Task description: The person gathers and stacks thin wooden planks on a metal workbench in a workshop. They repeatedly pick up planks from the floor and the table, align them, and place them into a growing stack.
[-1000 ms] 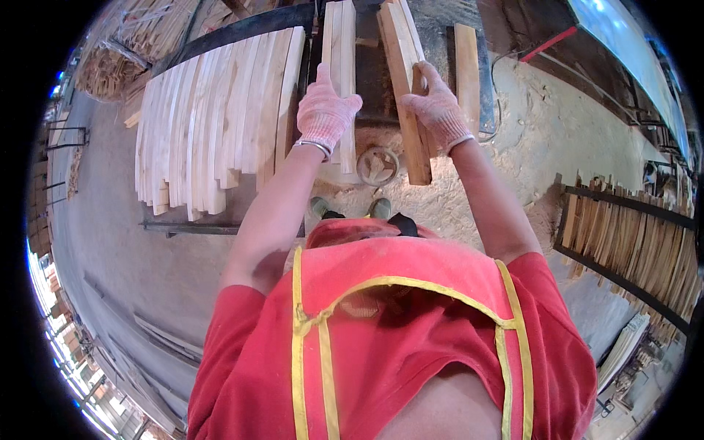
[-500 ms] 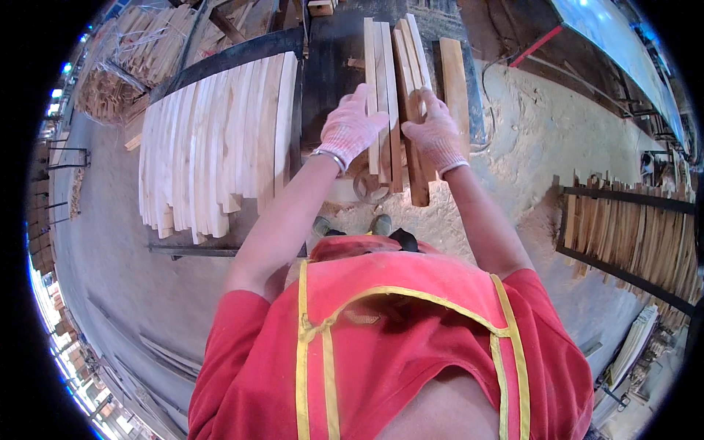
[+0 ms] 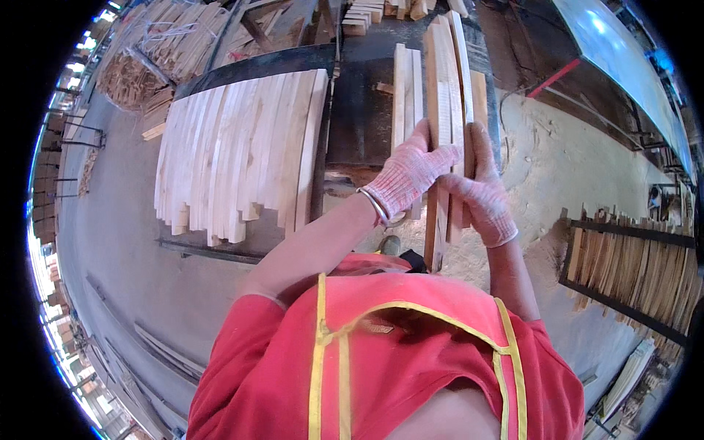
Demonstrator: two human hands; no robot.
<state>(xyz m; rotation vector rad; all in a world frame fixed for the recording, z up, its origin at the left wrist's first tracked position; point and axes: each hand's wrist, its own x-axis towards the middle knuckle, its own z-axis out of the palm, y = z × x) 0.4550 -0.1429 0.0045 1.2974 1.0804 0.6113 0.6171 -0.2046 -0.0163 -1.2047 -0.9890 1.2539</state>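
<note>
My left hand [image 3: 419,170], in a pale reddish knit glove, presses the left side of a narrow bunch of wooden strips [image 3: 443,81]. On the other side my right hand [image 3: 480,194], gloved alike, grips the same bunch, with its thumb near my left fingers. The strips stand side by side, their near ends hanging over the front edge of the dark table [image 3: 359,121]. Left of the bunch lie a few pale wooden strips [image 3: 408,95], apart from my fingers. A wooden board [image 3: 479,99] shows at its right, partly hidden.
A wide row of pale strips [image 3: 242,147] lies on a stand at the left. Short wood blocks [image 3: 365,15] sit at the table's far end. To the right are a rack of upright slats [image 3: 634,257] and a red bar [image 3: 555,78]. Bundled wood [image 3: 132,88] lies far left.
Both hands have come together and closed around the bunch of strips, which now reaches nearer to me. The whole view has shifted, so the table sits farther right.
</note>
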